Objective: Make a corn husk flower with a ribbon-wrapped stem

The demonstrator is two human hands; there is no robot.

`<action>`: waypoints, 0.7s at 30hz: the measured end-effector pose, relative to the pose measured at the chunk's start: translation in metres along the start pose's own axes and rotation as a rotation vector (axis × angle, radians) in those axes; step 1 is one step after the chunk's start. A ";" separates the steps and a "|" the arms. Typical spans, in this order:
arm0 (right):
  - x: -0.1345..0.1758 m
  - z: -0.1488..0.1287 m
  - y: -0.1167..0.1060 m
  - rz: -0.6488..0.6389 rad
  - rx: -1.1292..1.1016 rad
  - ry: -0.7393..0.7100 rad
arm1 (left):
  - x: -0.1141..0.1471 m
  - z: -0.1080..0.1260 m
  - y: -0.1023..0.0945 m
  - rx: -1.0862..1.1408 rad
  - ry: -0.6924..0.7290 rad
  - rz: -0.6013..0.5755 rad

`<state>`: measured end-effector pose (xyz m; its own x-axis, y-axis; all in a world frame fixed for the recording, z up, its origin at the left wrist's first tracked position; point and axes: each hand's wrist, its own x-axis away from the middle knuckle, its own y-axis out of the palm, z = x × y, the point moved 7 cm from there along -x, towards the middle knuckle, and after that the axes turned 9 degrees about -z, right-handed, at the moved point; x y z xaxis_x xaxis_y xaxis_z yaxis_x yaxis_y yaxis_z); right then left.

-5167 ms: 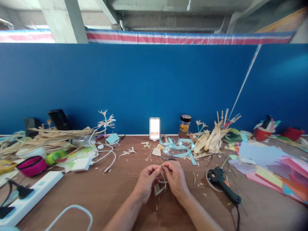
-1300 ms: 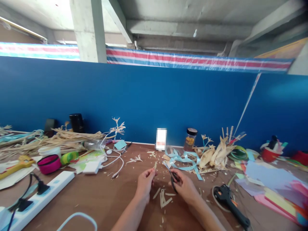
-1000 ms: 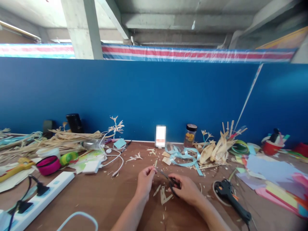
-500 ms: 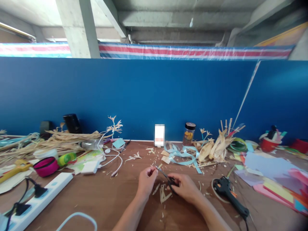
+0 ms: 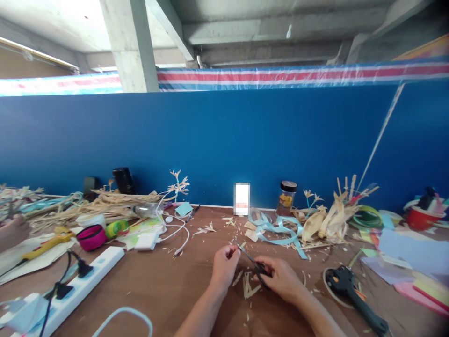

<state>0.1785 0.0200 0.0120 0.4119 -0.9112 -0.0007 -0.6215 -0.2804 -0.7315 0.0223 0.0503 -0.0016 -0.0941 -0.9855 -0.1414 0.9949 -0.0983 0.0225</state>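
Note:
My right hand [image 5: 281, 277] is closed around the dark handles of a pair of scissors [image 5: 259, 268], whose blades point up and left. At the blade tips, my left hand [image 5: 226, 266] pinches a small pale strip of dried husk [image 5: 242, 245] between thumb and fingertips. The strip is tiny, and the fingers partly hide it. Beneath the hands, cut husk scraps [image 5: 249, 288] lie scattered on the brown table [image 5: 164, 290].
A black glue gun [image 5: 354, 290] lies at right, near coloured paper [image 5: 407, 252]. Light blue ribbon [image 5: 280, 238], a lidded jar [image 5: 286, 199] and husks [image 5: 324, 224] sit behind. At left are a power strip [image 5: 87, 281] and another person's hand [image 5: 14, 231].
The view has turned left, so everything appears shifted right. Another person's hand now shows at the left edge. My hands keep nearly the same pose around the scissors and husk strip.

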 end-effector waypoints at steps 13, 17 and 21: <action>0.002 -0.003 -0.001 -0.002 0.061 -0.001 | 0.002 0.003 0.002 0.013 -0.033 0.000; 0.002 -0.005 -0.002 0.006 0.068 0.005 | 0.002 0.004 0.002 0.015 -0.037 0.008; 0.002 -0.007 -0.003 0.002 0.062 0.002 | 0.002 0.002 0.002 0.027 -0.027 0.009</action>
<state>0.1768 0.0165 0.0187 0.4092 -0.9125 -0.0008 -0.5800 -0.2594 -0.7722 0.0238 0.0481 0.0004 -0.0861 -0.9897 -0.1145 0.9944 -0.0923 0.0506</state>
